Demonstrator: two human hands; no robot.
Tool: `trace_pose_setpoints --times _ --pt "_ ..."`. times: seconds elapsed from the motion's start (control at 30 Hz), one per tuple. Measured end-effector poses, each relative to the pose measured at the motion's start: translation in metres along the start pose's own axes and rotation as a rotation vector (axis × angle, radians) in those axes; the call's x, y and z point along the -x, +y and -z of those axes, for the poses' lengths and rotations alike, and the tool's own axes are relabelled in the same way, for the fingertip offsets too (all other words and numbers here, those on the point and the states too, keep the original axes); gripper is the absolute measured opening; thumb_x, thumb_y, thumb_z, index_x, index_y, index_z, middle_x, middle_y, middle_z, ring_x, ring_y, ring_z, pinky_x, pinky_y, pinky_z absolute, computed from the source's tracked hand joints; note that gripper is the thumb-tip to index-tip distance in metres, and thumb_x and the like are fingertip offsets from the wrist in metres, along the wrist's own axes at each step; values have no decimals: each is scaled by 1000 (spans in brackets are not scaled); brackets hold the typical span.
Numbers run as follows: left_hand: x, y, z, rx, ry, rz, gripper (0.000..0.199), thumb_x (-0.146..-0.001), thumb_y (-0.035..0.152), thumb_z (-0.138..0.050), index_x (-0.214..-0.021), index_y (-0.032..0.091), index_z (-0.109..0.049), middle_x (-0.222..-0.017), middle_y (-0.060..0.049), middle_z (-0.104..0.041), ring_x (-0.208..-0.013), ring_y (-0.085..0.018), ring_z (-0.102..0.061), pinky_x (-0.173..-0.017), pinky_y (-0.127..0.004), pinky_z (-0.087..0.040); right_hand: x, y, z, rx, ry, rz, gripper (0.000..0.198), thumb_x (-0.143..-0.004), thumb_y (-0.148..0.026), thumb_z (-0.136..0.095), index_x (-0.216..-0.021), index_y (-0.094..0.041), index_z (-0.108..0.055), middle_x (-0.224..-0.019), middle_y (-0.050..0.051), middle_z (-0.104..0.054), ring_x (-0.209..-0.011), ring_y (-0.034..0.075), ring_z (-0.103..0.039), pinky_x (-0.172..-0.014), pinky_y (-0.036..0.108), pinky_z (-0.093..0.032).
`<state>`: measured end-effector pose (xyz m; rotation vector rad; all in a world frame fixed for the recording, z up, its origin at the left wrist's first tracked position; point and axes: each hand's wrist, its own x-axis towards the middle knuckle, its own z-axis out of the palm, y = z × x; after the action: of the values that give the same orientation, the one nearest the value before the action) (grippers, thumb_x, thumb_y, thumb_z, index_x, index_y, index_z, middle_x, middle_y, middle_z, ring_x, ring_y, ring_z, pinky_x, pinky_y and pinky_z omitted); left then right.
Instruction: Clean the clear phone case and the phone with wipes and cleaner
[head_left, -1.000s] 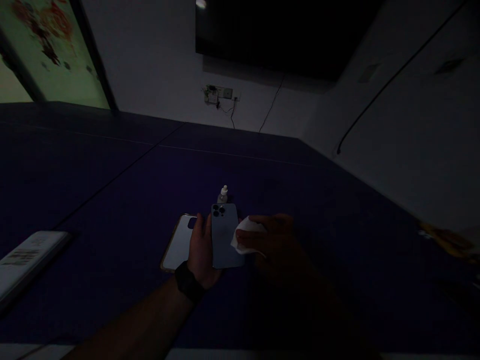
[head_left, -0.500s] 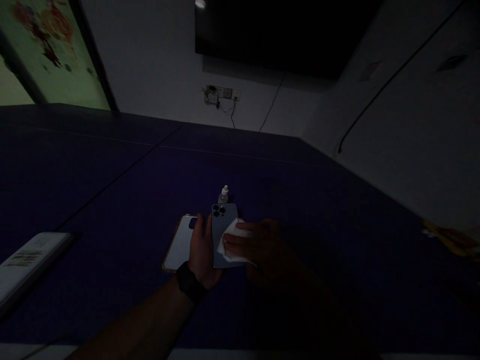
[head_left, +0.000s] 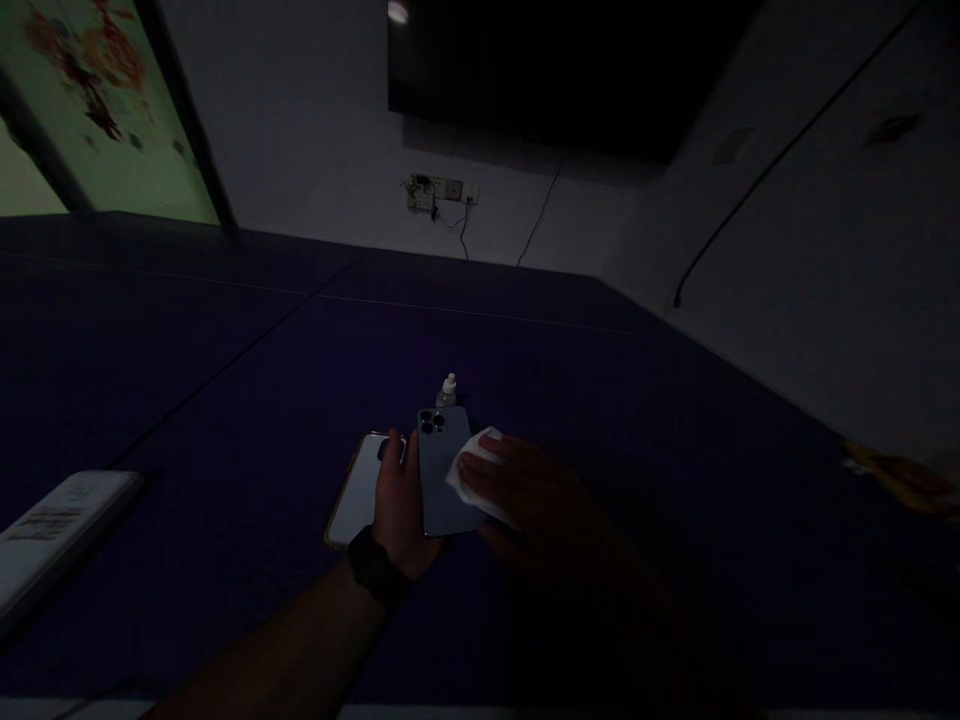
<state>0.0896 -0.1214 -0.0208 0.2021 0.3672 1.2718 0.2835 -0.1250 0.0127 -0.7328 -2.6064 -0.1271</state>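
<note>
A blue-grey smartphone lies back side up in my left hand, its three-lens camera at the upper left corner. My left thumb and palm grip the phone's left edge; the other fingers are hidden beneath it. Against the right side of the phone's back, my right hand presses a white wipe under its fingers. A phone case with a camera cutout rests on the table, partly behind my left hand. Just beyond the phone's top stands a small clear bottle with a white cap.
The dark blue table stretches to the wall. On the left lies a long white box. A yellow and red object, too dark to name, sits at the far right. Sockets with cables are on the wall below a large dark screen.
My right hand has moved the wipe slightly right across the phone's back, baring more of its middle. The phone and my left hand have shifted a little left.
</note>
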Motion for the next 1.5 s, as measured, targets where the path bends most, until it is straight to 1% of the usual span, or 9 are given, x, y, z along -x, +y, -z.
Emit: trace_pose_setpoints --times 0.17,0.3,0.53,0.73,0.93,1.1,1.23,1.37,1.5 --pt "8 2 -16 -43 137 36 60 -109 61 -33 -149 22 -57 -136 -13 -74 -120 -32 -73 -113 -49 -50 -2 -1 -2 -31 25 64 49 -98 -34 -61 -144 -17 -64 -149 11 -71 -151 30 -54 -129 50 -44" --pt "9 3 -20 -59 153 18 61 -110 61 -33 -149 22 -57 -136 -13 -74 -119 -33 -73 -112 -49 -50 -4 2 -4 32 14 15 50 -99 -30 -61 -146 -13 -63 -150 15 -69 -146 30 -60 -126 49 -48" --pt "7 4 -23 -35 146 39 64 -110 61 -27 -152 22 -55 -133 -15 -74 -117 -33 -74 -109 -50 -52 -3 3 -3 13 88 111 40 -103 -12 -53 -140 -13 -66 -139 11 -76 -139 23 -66 -120 41 -55" --pt "8 11 -23 97 123 106 76 -107 68 -16 -159 23 -49 -133 -16 -74 -117 -34 -74 -109 -53 -52 -18 -22 -12 -40 -66 207 42 -103 -27 -66 -141 -10 -65 -147 13 -72 -144 24 -61 -126 36 -49" --pt "7 8 -19 82 91 12 70 -108 64 -30 -161 23 -48 -137 -16 -73 -119 -34 -72 -112 -54 -49 -11 -17 -15 32 12 84 41 -102 -14 -57 -142 -9 -66 -142 15 -74 -142 24 -63 -123 39 -53" --pt "7 8 -22 178 146 76 74 -107 68 -25 -164 25 -44 -138 -16 -72 -117 -35 -73 -110 -54 -50 -17 -21 -15 -8 -7 184 37 -102 -12 -55 -136 -10 -69 -141 11 -75 -137 22 -66 -123 34 -52" --pt "7 9 -20 129 94 34 71 -107 67 -30 -163 26 -45 -139 -16 -71 -118 -35 -73 -110 -55 -51 -16 -21 -6 -49 39 141 43 -96 -7 -51 -132 -14 -71 -133 9 -79 -138 23 -65 -127 44 -49" --pt "6 9 -18 109 75 77 72 -106 67 -28 -164 27 -44 -139 -15 -71 -116 -35 -73 -108 -56 -52 -12 -18 -8 -77 -11 196 48 -92 -9 -52 -136 -15 -70 -139 9 -76 -144 24 -60 -127 44 -48" --pt "7 8 -20 66 108 17 72 -106 68 -30 -161 25 -47 -139 -15 -71 -116 -34 -74 -108 -54 -52 -8 -17 -9 -31 -1 99 52 -91 -9 -52 -139 -18 -69 -143 7 -75 -146 24 -59 -130 47 -44"
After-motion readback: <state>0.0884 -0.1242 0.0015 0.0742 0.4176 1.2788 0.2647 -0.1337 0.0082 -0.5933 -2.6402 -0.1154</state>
